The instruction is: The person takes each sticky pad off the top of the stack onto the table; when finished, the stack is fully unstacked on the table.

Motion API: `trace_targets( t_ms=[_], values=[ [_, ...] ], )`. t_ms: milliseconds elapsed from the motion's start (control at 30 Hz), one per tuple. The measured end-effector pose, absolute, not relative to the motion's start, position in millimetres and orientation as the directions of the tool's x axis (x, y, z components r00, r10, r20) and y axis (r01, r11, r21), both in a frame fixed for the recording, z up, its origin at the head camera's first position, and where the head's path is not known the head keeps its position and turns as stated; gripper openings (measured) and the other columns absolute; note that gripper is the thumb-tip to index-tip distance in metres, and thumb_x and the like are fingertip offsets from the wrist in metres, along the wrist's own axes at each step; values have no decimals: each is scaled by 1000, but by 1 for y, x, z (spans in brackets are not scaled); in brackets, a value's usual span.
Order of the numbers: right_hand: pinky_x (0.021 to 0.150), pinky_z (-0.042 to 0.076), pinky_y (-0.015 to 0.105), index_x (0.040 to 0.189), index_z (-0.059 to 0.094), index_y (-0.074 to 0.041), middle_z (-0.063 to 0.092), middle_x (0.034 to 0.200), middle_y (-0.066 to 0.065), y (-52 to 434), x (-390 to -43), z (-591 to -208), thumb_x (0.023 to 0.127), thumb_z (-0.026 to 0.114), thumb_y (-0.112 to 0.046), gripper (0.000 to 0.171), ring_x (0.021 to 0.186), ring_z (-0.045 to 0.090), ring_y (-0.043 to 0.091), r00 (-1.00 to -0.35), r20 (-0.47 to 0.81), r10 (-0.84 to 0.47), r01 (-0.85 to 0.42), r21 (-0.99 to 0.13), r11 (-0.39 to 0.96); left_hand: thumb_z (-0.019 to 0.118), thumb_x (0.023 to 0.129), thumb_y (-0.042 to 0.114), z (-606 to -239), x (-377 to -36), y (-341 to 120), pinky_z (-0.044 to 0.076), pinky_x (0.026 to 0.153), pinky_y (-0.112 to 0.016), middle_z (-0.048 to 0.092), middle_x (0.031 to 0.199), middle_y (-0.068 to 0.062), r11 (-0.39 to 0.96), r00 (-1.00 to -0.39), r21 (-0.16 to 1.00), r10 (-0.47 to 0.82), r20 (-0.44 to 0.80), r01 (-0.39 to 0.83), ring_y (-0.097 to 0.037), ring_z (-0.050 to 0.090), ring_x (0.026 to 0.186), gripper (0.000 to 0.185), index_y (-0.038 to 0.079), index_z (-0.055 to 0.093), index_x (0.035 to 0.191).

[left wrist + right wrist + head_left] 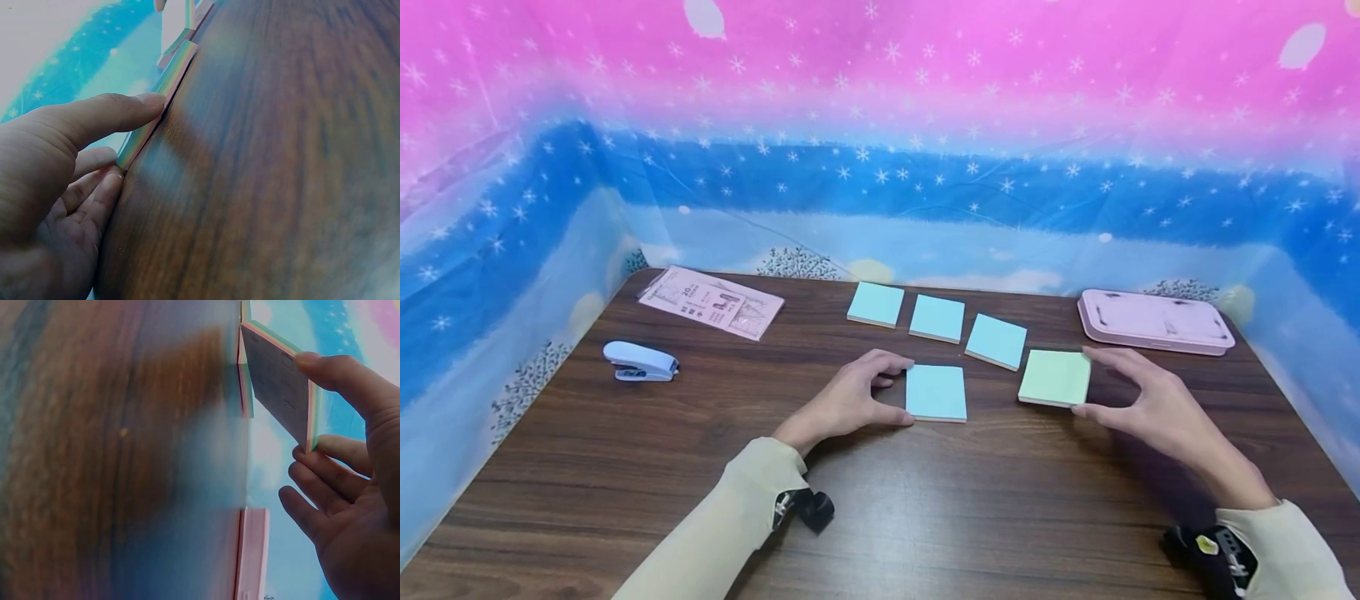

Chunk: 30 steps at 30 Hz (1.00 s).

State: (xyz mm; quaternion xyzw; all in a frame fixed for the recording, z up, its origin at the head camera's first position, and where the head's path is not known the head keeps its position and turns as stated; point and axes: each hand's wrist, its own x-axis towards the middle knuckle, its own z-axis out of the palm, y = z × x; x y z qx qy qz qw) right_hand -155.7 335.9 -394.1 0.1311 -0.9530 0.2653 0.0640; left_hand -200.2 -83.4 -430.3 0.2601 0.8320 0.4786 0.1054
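Observation:
My left hand point(853, 390) pinches a light blue sticky note pad point(936, 393) by its left side, thumb at the near corner and fingers at the far one. In the left wrist view, this pad's layered, multicoloured edge point(181, 59) lies against the tabletop. A pale green-topped sticky note pad point(1055, 377) is held at its right side by my right hand point(1161, 408). The right wrist view shows this pad's grey underside point(275, 381), tilted and raised off the table. Beyond my hands, three more blue-topped pads point(876, 304) lie in a slanting row.
At the back right of the brown wooden table point(880, 517) lies a pink flat case point(1156, 321). To the left are a white stapler point(640, 362) and a pink printed packet point(711, 302). A snowflake-patterned curtain point(880, 175) surrounds the back and sides.

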Motion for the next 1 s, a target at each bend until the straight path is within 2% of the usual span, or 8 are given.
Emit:
trace_targets(
  t_ms=[600, 1000],
  values=[
    [102, 44, 74, 153, 54, -4, 53, 149, 25, 341, -153, -402, 87, 87, -51, 87, 135, 49, 52, -975, 46, -219, -216, -453, 865, 93, 84, 16, -430, -200, -83, 51, 111, -37, 57, 146, -9, 406, -841, 850, 536, 76, 336, -29, 62, 128, 73, 6, 60, 149],
    [104, 44, 72, 151, 56, 0, 53, 147, 28, 340, -152, -406, 89, 86, -48, 84, 135, 48, 52, -967, 17, -255, -237, -435, 869, 93, 84, 15, -429, -199, -83, 50, 112, -37, 57, 146, -9, 410, -840, 847, 537, 76, 339, -29, 62, 128, 73, 6, 60, 148]
  ],
)
